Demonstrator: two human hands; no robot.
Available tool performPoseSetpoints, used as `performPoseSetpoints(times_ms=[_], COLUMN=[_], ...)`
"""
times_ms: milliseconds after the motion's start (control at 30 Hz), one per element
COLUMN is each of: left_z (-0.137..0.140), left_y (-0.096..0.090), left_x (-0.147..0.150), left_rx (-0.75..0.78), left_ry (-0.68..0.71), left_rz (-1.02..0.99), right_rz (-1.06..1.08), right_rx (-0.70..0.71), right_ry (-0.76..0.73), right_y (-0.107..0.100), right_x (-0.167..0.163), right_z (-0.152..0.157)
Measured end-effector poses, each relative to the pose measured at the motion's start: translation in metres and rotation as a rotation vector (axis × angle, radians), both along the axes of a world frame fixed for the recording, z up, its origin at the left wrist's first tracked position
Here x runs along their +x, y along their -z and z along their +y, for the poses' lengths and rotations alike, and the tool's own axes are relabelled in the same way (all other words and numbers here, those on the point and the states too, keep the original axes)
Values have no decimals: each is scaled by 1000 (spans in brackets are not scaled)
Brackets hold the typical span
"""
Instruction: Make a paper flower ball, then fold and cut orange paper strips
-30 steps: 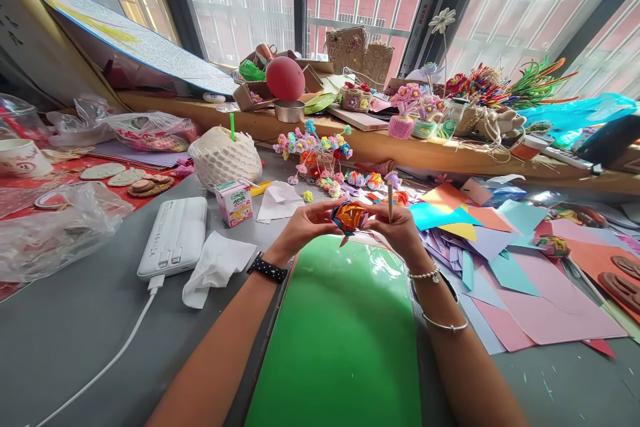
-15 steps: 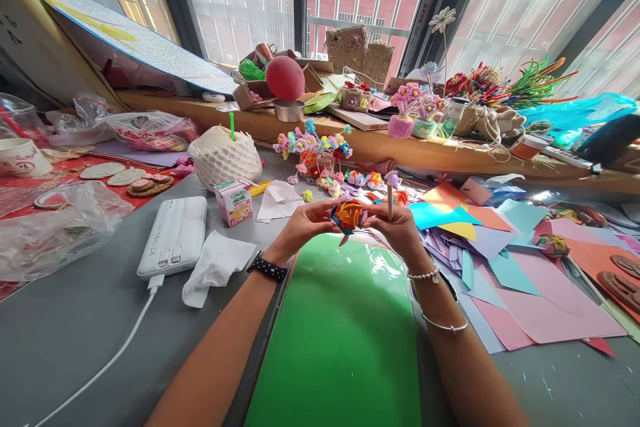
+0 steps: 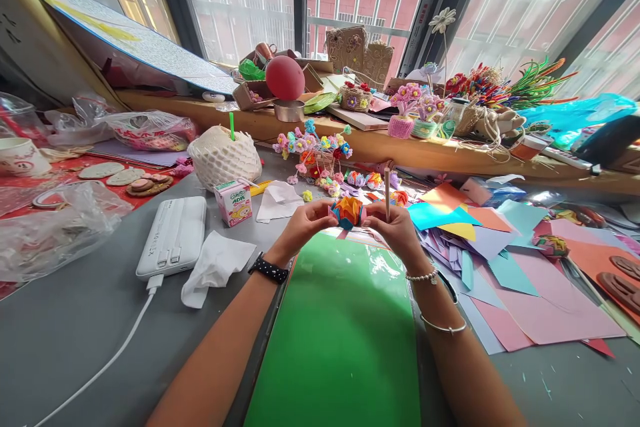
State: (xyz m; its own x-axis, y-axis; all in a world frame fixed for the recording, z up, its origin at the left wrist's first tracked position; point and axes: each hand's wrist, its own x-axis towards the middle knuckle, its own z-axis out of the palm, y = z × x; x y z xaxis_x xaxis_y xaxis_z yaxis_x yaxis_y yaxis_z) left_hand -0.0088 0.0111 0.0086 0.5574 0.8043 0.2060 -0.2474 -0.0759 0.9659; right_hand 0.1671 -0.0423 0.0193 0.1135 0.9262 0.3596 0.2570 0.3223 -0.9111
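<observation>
An orange and blue paper flower [image 3: 349, 211] is held between my two hands, above the far end of a green board [image 3: 345, 327]. My left hand [image 3: 306, 227] pinches its left side with thumb and fingers. On the opposite side, my right hand [image 3: 395, 227] grips the flower's edge, and a thin wooden stick [image 3: 387, 190] stands upright among its fingers. Several small folded paper flowers [image 3: 374, 180] lie just beyond my hands, beside a cluster of colourful crocheted flowers [image 3: 320, 150].
Coloured paper sheets [image 3: 545, 293] and purple strips [image 3: 445, 257] spread on the right. To the left are a white power bank [image 3: 173, 237] with a cable, a crumpled tissue [image 3: 220, 263], a drink carton [image 3: 234, 203] and a netted coconut [image 3: 225, 159]. A crowded wooden ledge [image 3: 360, 137] runs behind.
The paper flower has been tilted in my fingers, so its orange petals now face more upward and its blue outside shows in front. Both hands stay in nearly the same place.
</observation>
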Motion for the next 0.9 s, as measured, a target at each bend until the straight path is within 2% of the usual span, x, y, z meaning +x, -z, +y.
performPoseSetpoints(times_ms=[267,400,500,600,733,833,900], left_z=[-7,-3,-1,-1,-2,-3,-2], left_y=[-1,-2,1,4,7,7,7], left_x=[10,9,9,10,12,12,10], left_rx=[-210,-228,-167,-58,-3,33,101], left_ry=[102,37,-21,-11,9,-36,-155], left_rz=[-36,18,189,362,431,446,434], right_rz=[-252,-246,-267,-376,-422,-408,-396], right_rx=[-36,42,141,210,232,221,198], right_ry=[-78,-33,-18,-93,-162,-85,0], right_y=[-2,-3,-8,-11,-9,-5,-2], right_x=[5,8,6,0,-7,-8,-7], right_z=[-2,-3,-4,-5,-4,-2,0])
